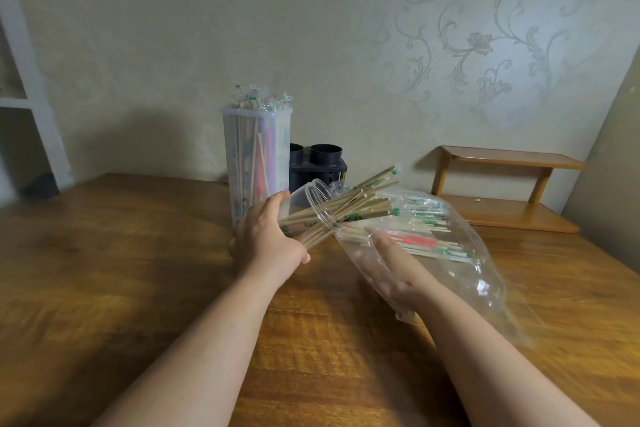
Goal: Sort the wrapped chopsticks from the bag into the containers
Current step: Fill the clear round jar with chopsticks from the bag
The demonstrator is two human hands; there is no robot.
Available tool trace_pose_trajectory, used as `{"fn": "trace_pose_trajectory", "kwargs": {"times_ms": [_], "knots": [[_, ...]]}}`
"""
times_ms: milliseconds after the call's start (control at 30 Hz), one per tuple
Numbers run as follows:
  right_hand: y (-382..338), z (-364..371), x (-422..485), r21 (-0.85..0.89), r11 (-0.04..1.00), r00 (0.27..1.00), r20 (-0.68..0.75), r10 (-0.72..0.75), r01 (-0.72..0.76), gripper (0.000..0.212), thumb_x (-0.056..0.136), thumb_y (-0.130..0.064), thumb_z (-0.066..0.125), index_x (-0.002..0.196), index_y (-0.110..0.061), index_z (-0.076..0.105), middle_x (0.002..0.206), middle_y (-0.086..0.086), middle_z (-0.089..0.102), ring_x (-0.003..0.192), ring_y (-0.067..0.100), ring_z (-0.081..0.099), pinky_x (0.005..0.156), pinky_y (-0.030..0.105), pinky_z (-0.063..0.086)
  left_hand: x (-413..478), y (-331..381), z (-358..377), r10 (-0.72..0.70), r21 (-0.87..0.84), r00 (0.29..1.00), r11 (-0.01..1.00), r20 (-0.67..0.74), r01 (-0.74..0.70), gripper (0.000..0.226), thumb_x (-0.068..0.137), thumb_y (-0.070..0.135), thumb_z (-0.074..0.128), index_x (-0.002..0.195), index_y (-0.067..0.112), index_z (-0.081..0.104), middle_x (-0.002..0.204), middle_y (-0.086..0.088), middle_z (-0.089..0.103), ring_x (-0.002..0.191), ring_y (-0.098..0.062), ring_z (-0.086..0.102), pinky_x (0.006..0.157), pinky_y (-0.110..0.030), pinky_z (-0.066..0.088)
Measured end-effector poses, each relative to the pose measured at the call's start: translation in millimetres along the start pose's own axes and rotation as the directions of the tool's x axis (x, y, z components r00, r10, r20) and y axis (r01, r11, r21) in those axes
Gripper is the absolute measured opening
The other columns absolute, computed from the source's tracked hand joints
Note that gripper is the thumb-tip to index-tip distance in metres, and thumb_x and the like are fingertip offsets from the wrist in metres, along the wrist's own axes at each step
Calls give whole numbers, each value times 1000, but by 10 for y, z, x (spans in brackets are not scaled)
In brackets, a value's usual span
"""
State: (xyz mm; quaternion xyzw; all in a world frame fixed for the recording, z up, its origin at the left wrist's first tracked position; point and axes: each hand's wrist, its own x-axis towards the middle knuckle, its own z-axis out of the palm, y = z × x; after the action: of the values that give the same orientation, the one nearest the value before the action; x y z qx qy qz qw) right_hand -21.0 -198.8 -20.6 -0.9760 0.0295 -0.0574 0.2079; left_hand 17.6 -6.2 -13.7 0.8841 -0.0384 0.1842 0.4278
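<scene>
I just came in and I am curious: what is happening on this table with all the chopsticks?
A person is sorting them by hand. The left hand grips a clear container, tilted on its side, with a bundle of wrapped chopsticks sticking out of its mouth. The right hand is inside the plastic bag, stretched toward the loose chopsticks that lie there. Behind, a tall container stands upright, already full.

Tall container (256,163) stands behind tilted jar (302,199), bag (460,253) to its right.
</scene>
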Motion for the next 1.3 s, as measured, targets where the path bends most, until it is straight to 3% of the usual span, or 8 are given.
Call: {"fn": "trace_pose_trajectory", "kwargs": {"times_ms": [67, 167, 400, 567, 900, 1033, 1133, 1300], "knots": [[98, 36, 16, -126, 992, 998, 57, -3, 11, 66, 103, -30, 44, 158, -14, 12, 166, 2, 9, 152, 21, 10, 122, 40, 20, -1, -2, -6, 1, 9, 1000, 1000, 5, -1, 101, 57, 15, 89, 138, 46, 39, 143, 10, 45, 130, -23, 39, 105, -50, 42], [174, 65, 81, -199, 979, 992, 102, 72, -51, 68, 101, -25, 49, 157, -11, 13, 165, 5, 9, 152, 26, 11, 120, 48, 20, -12, -1, -15, 4, 30, 1000, 1000, 12, -4, 101, 57, 16, 89, 140, 46, 38, 143, 10, 45, 130, -23, 39, 106, -49, 41], [72, 154, 155, -254, 967, 994, 94, 52, -27, 62, 104, -37, 28, 156, -6, 15, 164, 12, 14, 152, 27, 8, 122, 48, 14, -19, 1, 6, 31, 38, 999, 999, 12, -32, 104, 56, 20, 91, 142, 44, 37, 143, 9, 45, 130, -24, 40, 104, -52, 43], [47, 168, 228, -301, 944, 989, 1, 145, -138, 49, 103, -40, 32, 144, -14, 40, 147, 12, 40, 138, 33, 35, 111, 51, 29, -5, -12, 1, 28, 16, 1000, 999, 5, -28, 104, 57, 19, 92, 142, 43, 37, 144, 10, 44, 131, -23, 38, 105, -51, 41], [71, 49, 293, -353, 926, 988, 23, 153, -135, 26, 99, -19, 47, 123, -13, 57, 132, 10, 51, 126, 32, 48, 104, 43, 41, 7, -23, 8, 14, -8, 1000, 1000, 1, -14, 105, 55, 19, 92, 141, 44, 38, 144, 12, 44, 131, -22, 39, 105, -51, 42], [75, -5, 272, -383, 910, 986, -14, 166, -159, 20, 103, -23, 43, 86, -18, 52, 108, 4, 62, 114, 25, 58, 104, 39, 38, 7, -22, 11, 11, -1, 1000, 1000, 8, -11, 104, 57, 17, 92, 142, 44, 38, 145, 11, 44, 132, -22, 39, 105, -51, 42], [79, -34, 260, -406, 903, 989, -12, 148, -140, 13, 100, -23, 46, 103, -18, 57, 113, 4, 65, 111, 25, 59, 102, 38, 39, 7, -20, 6, 10, -5, 1000, 1000, 10, -10, 104, 58, 17, 92, 143, 43, 38, 146, 12, 43, 133, -23, 38, 106, -51, 41], [78, -81, 143, -352, 928, 985, 66, 158, -125, 49, 96, -24, 57, 140, -8, 42, 139, 11, 51, 128, 29, 48, 108, 39, 39, 7, -12, 7, 9, 3, 1000, 1000, 12, -9, 104, 59, 17, 92, 143, 43, 37, 146, 10, 42, 133, -23, 38, 106, -52, 42]]}}
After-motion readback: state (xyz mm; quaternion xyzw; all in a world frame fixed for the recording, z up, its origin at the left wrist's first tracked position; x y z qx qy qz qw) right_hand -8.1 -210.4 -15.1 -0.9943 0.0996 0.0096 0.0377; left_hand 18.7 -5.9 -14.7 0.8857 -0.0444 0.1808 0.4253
